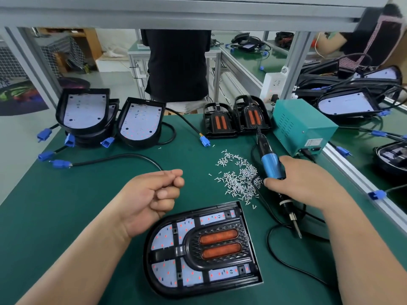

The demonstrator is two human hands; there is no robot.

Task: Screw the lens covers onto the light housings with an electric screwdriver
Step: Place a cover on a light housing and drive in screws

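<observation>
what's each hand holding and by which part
The right hand grips the electric screwdriver around its blue barrel, at the end nearer the bit. The left hand is curled; whether anything is inside cannot be told.

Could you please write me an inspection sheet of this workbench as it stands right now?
Surface: green mat.
Job's things: light housing with lens cover laid on it, nearest; uncovered housings stacked far left; spare lens covers at the back; screw pile centre-right.
Clutter: stray screws around the pile.
Hands: right hand grips the electric screwdriver, bit angled down toward the mat; left hand curled, contents hidden.
Cables: screwdriver cord loops on the mat; black cable with blue connectors lies left.
Surroundings: teal power box at right; person in black behind the bench.
</observation>
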